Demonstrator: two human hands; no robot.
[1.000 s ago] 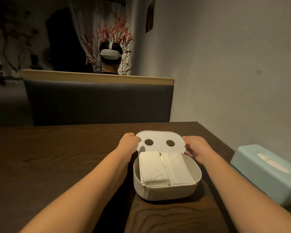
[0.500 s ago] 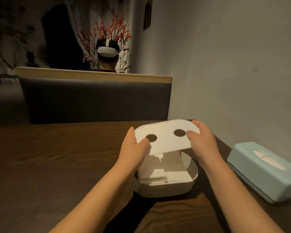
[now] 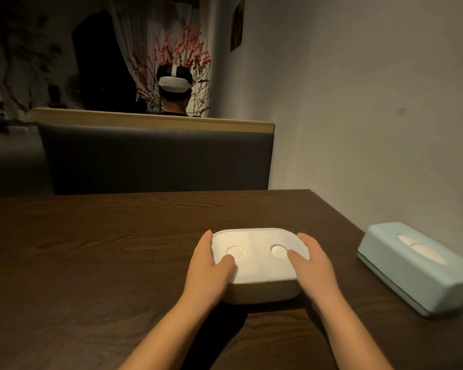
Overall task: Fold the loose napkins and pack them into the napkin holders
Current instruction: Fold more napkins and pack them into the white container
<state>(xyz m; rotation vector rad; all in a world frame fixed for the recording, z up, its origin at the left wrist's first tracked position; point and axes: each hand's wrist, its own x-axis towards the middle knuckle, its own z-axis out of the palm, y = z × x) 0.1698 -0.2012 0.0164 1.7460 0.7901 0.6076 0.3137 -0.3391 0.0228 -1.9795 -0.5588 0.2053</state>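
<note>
The white napkin holder (image 3: 259, 287) sits on the dark wooden worktop (image 3: 91, 249), toward its right side and near the front edge, with its lid (image 3: 257, 260) lying flat on top. Two round holes in the lid show white napkins (image 3: 235, 253) underneath (nothing more of them can be seen). The left hand (image 3: 210, 268) rests on the lid's left end, fingers straight along the side and thumb laid on top just beside the left hole. The right hand (image 3: 312, 265) mirrors it on the right end, fingers extended and thumb tip touching the lid by the right hole; neither hand curls round anything. Well apart to the right stands a pale blue tissue box (image 3: 414, 265), close to the plain wall (image 3: 372, 102). Beyond the worktop is a dark padded bench back (image 3: 155, 158), and behind it a person's head wearing a white headset (image 3: 174, 84).
</note>
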